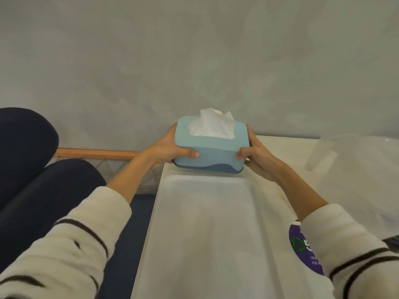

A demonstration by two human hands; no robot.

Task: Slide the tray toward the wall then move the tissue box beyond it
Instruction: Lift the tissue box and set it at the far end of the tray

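Observation:
A light blue tissue box [210,151] with a white tissue sticking out of its top is at the far end of the table, close to the grey wall. My left hand [168,148] grips its left end and my right hand [255,155] grips its right end, thumbs on the near side. The box sits just past the far rim of a long white tray [170,212], which lies lengthwise on the cream table in front of me. I cannot tell whether the box rests on the table or hangs slightly above it.
A clear plastic jug [356,169] stands on the table to the right. A round purple sticker [302,244] shows by my right sleeve. Dark blue cushions [32,169] and a wooden rail [97,152] lie left of the table's edge.

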